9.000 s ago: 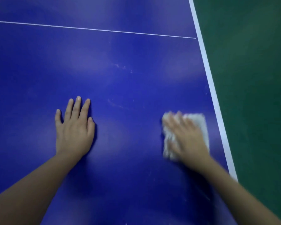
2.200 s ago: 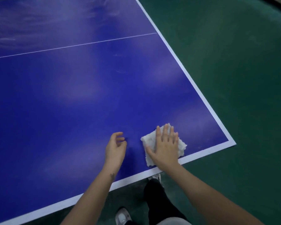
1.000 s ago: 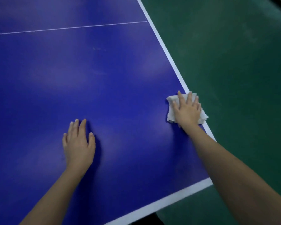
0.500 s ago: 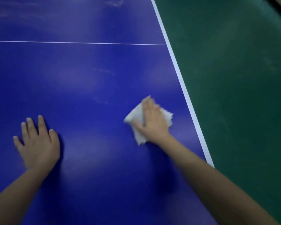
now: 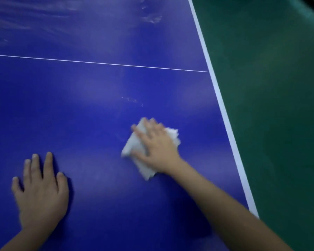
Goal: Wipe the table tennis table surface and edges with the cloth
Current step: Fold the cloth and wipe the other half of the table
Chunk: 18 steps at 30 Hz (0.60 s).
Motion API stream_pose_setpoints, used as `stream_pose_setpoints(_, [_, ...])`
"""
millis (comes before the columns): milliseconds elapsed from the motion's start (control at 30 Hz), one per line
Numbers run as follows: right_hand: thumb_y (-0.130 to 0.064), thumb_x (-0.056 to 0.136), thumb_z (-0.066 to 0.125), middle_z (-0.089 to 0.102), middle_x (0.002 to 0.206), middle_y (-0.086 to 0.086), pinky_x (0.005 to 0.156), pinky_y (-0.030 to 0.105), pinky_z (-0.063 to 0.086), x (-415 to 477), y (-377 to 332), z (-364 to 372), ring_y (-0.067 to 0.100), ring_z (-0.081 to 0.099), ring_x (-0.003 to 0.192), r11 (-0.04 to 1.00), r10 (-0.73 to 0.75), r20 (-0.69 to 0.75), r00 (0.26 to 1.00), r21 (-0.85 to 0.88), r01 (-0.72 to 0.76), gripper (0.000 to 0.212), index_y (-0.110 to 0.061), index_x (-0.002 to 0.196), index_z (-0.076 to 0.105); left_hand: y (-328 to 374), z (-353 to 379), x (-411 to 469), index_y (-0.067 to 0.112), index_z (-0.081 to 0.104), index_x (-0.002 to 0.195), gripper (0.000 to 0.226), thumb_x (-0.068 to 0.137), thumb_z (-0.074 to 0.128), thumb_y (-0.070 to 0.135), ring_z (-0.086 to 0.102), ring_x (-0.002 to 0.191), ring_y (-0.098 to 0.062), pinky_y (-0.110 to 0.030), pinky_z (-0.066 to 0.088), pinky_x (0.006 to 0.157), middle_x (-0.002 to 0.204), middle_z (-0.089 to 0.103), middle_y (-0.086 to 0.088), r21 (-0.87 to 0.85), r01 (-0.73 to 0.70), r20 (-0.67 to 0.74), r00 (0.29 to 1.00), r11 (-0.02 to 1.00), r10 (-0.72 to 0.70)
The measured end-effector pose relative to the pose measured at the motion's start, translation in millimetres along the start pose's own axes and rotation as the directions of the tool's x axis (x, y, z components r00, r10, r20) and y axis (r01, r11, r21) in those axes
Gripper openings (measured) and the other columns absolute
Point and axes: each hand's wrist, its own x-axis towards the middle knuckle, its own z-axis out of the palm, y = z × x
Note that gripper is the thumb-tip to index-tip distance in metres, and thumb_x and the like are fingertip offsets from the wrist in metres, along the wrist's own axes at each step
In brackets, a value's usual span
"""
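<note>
The blue table tennis table (image 5: 101,105) fills most of the view, with a thin white centre line across it and a white edge stripe (image 5: 223,109) down its right side. A crumpled white cloth (image 5: 134,147) lies on the surface right of the middle. My right hand (image 5: 158,147) presses flat on the cloth, fingers spread, blurred by motion. My left hand (image 5: 40,189) rests flat on the bare surface at the lower left, fingers apart, holding nothing. Faint pale smudges (image 5: 132,100) show just beyond the cloth.
Green floor (image 5: 272,105) runs along the right side past the table's edge. Whitish streaks (image 5: 150,19) mark the far part of the table beyond the centre line.
My right hand has shifted slightly along the surface with the cloth, staying inside the right edge. My left hand stays planted at the lower left. The view has tilted a little.
</note>
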Motion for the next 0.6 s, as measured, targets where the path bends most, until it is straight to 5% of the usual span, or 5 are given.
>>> stream_pose_setpoints(200, [-0.060,0.094,0.027,0.004,0.158,0.015,0.117,0.044,0.003,110.6,121.6,-43.9,0.030,0.003,0.145,0.745,0.664,-0.068,0.745,-0.024,-0.666,0.071,-0.021,0.152,0.010,11.3,-10.9,-4.2,0.011,0.033,0.144,0.069,0.085,0.015,0.042,0.021,0.142,-0.029,-0.055,0.015,0.110,0.152,0.028,-0.017,0.000,0.030,-0.011,0.999,1.000,-0.030])
stream_pose_setpoints(333, [-0.057,0.092,0.041,0.020,0.154,0.019,0.111,0.041,0.009,123.4,26.8,-13.0,0.035,0.020,0.139,0.997,0.015,0.023,1.000,-0.073,-0.014,0.069,-0.018,0.148,0.026,13.9,-15.0,-4.8,0.011,0.033,0.145,0.070,0.084,0.014,0.041,0.021,0.142,-0.028,-0.055,0.016,0.110,0.151,0.029,-0.017,0.013,0.032,-0.002,0.999,0.999,-0.032])
stream_pose_setpoints(433, [-0.061,0.087,0.046,0.021,0.155,0.016,0.113,0.037,0.003,77.3,-44.8,16.5,0.032,0.019,0.142,0.861,-0.500,0.196,0.844,0.004,0.509,0.074,-0.022,0.148,0.028,14.2,-16.0,-4.8,0.013,0.031,0.146,0.071,0.084,0.012,0.042,0.019,0.143,-0.026,-0.054,0.015,0.111,0.153,0.027,-0.015,0.022,0.048,0.028,0.998,0.999,-0.049])
stream_pose_setpoints(500, [-0.062,0.086,0.047,0.022,0.155,0.013,0.115,0.036,0.005,87.9,-25.0,8.0,0.028,0.018,0.143,0.821,-0.564,0.212,0.798,0.047,0.568,0.074,-0.026,0.147,0.028,17.5,-18.4,-6.0,0.013,0.030,0.146,0.071,0.084,0.011,0.042,0.019,0.143,-0.026,-0.053,0.015,0.112,0.153,0.026,-0.014,0.024,0.046,0.040,0.998,0.999,-0.047])
stream_pose_setpoints(600, [-0.057,0.090,0.047,0.021,0.155,0.016,0.114,0.038,0.012,158.8,44.9,-14.3,0.031,0.020,0.141,0.984,-0.176,0.062,0.983,-0.022,0.177,0.068,-0.024,0.147,0.028,21.2,-22.1,-6.6,0.012,0.030,0.145,0.070,0.084,0.012,0.040,0.020,0.143,-0.026,-0.053,0.016,0.112,0.153,0.027,-0.015,0.039,0.046,0.055,0.997,0.998,-0.048])
